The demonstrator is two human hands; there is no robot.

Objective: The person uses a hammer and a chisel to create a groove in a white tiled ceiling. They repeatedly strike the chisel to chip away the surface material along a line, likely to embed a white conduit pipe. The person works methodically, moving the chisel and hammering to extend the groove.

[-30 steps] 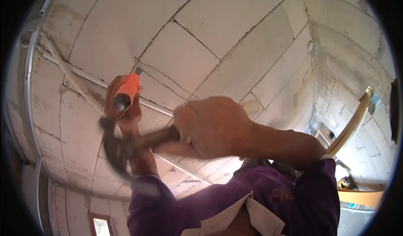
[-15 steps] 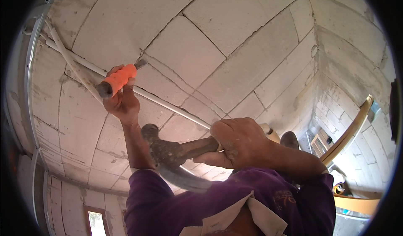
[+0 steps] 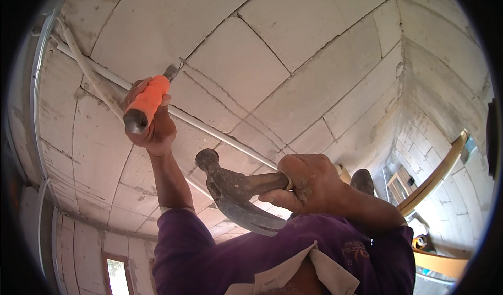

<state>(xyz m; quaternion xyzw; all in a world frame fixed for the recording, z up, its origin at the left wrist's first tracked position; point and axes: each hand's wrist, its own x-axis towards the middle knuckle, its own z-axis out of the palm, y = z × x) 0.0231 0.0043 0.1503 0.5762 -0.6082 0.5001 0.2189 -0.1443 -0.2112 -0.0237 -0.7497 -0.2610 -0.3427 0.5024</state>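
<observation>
My left hand (image 3: 155, 132) is closed around the orange grip of a chisel (image 3: 149, 102). The chisel's dark butt end points down toward me, and its metal blade (image 3: 171, 71) reaches the light block wall at the upper end of two shallow scored lines. Whether the edge bites into the block cannot be made out. My right hand (image 3: 317, 184) grips the handle of a claw hammer (image 3: 226, 186) in front of my chest. The hammer's round face is up and its curved claw hangs down, apart from the chisel.
The wall (image 3: 314, 69) of large pale blocks has dark joints. A white pipe (image 3: 225, 137) runs diagonally along it behind my hands. A metal frame strip (image 3: 39, 95) stands at the left. A curved wooden-looking rail (image 3: 437, 174) is at the right, and a small window (image 3: 118, 276) at lower left.
The hammer and my right hand have moved right, away from the chisel. The chisel's butt has dipped slightly, while its blade stays near the same spot on the wall.
</observation>
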